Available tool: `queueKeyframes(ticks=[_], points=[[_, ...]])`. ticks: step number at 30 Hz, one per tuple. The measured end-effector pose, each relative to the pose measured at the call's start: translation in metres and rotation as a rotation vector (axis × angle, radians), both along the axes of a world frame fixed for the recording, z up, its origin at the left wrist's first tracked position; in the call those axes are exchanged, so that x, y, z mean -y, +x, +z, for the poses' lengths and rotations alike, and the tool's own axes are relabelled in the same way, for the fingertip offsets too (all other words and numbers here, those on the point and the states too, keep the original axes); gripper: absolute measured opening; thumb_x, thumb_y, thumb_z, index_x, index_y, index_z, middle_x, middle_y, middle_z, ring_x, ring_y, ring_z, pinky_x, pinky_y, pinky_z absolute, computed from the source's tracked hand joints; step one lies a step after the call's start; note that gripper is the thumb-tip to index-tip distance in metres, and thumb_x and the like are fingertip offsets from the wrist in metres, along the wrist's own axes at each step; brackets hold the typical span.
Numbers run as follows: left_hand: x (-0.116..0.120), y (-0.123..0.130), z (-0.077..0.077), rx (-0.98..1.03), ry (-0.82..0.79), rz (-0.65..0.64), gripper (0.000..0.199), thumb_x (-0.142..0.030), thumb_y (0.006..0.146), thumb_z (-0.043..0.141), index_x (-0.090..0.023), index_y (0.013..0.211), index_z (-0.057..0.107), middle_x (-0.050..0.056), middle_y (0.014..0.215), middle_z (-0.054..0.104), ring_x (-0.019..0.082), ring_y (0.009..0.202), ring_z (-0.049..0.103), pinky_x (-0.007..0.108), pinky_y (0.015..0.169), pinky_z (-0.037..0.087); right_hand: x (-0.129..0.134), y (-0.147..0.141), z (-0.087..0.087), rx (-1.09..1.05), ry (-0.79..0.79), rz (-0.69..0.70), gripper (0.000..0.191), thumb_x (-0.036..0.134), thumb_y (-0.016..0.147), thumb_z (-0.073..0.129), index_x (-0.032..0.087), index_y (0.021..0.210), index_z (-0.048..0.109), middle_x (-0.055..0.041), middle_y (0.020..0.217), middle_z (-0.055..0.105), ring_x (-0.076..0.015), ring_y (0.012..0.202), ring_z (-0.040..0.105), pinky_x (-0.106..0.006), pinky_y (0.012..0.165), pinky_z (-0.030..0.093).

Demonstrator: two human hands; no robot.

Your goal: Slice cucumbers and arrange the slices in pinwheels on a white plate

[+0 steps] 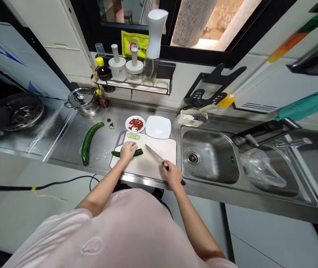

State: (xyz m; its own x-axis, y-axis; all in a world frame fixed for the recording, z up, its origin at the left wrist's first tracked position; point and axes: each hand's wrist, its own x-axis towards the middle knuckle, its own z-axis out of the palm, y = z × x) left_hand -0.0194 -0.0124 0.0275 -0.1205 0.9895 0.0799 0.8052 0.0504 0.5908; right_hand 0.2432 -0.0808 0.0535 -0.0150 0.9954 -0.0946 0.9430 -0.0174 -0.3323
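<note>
Left hand (127, 152) arched over cucumber (138, 152), holding it on cutting board (161, 149); right hand (172, 174) closed around knife (153, 155), blade angled down.

**Cutting board (166, 148) between whole cucumber (88, 143) and sink (209, 156)**

The board and the whole cucumber lie on the counter (64, 128), with the sink to the board's right. On the board, slices (133, 136) lie behind a cut cucumber (139, 152), which is under the left hand (127, 152). The right hand (172, 174) holds a knife (153, 154) over the board. Behind the board, a small round plate (128, 124) sits left of a square plate (158, 127). A pot (82, 102) stands farther left.
</note>
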Motion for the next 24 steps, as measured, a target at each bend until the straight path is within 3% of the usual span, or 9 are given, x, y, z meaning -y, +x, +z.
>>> queueKeyframes(ticks=[7,16,24], points=[[0.017,0.004,0.000,0.004,0.058,-0.086,0.025,-0.037,0.089,0.050,-0.023,0.098,0.068,0.007,0.098,0.064,0.022,0.098,0.054,0.032,0.091,0.039,-0.006,-0.013,0.005,-0.084,-0.037,-0.016,0.033,0.038,0.095,0.036,0.024,0.113,0.061,-0.0036,0.087,0.069,-0.0168,0.074,0.060,-0.024,0.061,0.028],[0.017,0.006,0.000,-0.030,0.059,-0.187,0.024,-0.037,0.088,0.051,-0.023,0.096,0.070,0.007,0.097,0.064,0.020,0.096,0.055,0.032,0.089,0.040,-0.017,-0.041,0.020,0.043,-0.209,0.192,0.029,0.033,0.097,0.033,0.018,0.104,0.056,-0.0065,0.083,0.068,-0.0184,0.074,0.061,-0.026,0.061,0.028],[0.016,0.009,-0.011,-0.015,0.099,-0.254,0.024,-0.036,0.089,0.051,-0.025,0.099,0.070,0.006,0.099,0.064,0.017,0.096,0.057,0.030,0.089,0.042,-0.023,-0.063,0.028,0.077,-0.302,0.228,0.028,0.032,0.098,0.031,0.017,0.106,0.052,-0.0098,0.092,0.067,-0.0200,0.082,0.063,-0.026,0.065,0.033]])
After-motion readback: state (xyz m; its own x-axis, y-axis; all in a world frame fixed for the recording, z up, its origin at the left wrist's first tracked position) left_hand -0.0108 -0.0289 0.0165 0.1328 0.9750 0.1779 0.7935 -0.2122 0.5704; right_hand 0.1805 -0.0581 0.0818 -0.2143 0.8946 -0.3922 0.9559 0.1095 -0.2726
